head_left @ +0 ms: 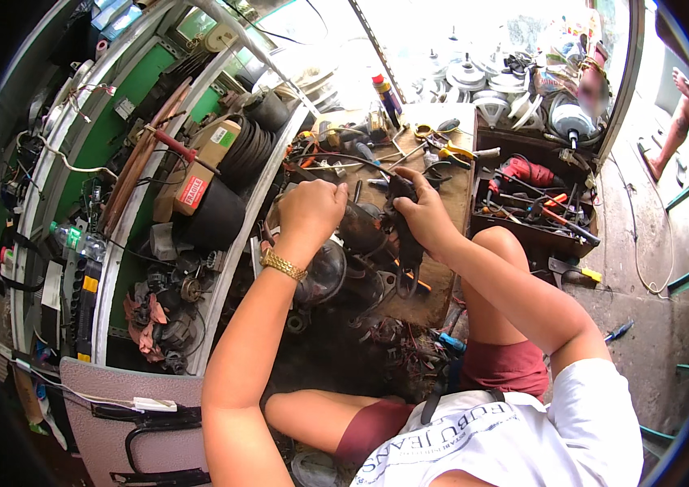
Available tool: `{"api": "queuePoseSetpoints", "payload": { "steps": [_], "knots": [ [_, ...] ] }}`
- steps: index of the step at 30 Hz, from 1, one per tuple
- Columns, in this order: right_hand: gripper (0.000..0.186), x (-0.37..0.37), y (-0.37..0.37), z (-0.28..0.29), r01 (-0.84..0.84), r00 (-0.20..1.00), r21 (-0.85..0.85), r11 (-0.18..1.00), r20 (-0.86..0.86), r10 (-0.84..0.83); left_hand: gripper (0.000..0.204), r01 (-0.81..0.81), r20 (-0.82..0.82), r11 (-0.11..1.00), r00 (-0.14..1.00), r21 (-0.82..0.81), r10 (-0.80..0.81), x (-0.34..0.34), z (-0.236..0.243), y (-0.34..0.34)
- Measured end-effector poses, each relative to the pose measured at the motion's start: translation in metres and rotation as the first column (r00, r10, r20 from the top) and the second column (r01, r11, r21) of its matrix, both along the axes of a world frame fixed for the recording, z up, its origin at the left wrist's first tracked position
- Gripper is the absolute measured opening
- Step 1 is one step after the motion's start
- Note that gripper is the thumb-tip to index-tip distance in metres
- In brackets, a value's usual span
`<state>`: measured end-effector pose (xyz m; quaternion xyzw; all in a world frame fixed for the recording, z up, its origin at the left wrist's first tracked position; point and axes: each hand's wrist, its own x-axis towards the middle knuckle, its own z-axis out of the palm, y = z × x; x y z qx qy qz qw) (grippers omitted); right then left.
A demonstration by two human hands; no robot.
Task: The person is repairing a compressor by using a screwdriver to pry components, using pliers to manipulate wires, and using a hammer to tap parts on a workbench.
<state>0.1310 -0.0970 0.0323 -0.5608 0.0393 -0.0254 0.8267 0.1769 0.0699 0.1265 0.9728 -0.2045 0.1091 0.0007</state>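
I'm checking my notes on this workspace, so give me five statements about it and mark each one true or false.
The right hand holds a dark part. True.
The gold band is on the right wrist. False: the gold band circles the left wrist.
A red power tool lies in the open box. True.
The cardboard carton sits on the floor. False: the cardboard carton is on the shelves at left.
The shorts are green. False: the shorts are dark red.

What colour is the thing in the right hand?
The held thing looks black, seen best in the head view.
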Motion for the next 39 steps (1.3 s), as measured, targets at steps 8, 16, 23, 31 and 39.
{"api": "queuePoseSetpoints", "payload": {
  "steps": [8,16,23,31,39],
  "knots": [
    [0.049,-0.013,0.004,-0.021,-0.028,0.991,0.158,0.987,0.134,0.007,0.046,-0.003,0.051,1.0,0.999,-0.023,0.004,-0.001,-0.004,0.003],
    [0.053,-0.026,0.002,-0.009,-0.087,0.994,0.321,0.943,-0.033,0.103,0.045,-0.012,0.044,1.0,0.999,-0.025,0.014,-0.002,-0.004,0.0],
    [0.055,-0.034,0.005,0.009,-0.116,0.988,0.378,0.918,-0.054,0.147,0.042,-0.047,0.023,0.999,0.999,-0.011,0.047,-0.005,0.001,-0.001],
    [0.052,-0.073,-0.02,0.017,0.054,0.997,0.214,0.975,-0.07,-0.04,0.043,-0.017,0.047,0.999,0.999,0.027,0.015,0.002,-0.003,-0.005],
    [0.058,-0.13,-0.065,0.021,0.091,0.996,-0.215,0.972,0.002,-0.093,0.041,-0.005,0.031,1.0,1.0,0.022,0.004,0.001,-0.001,-0.002]
  ]
}}
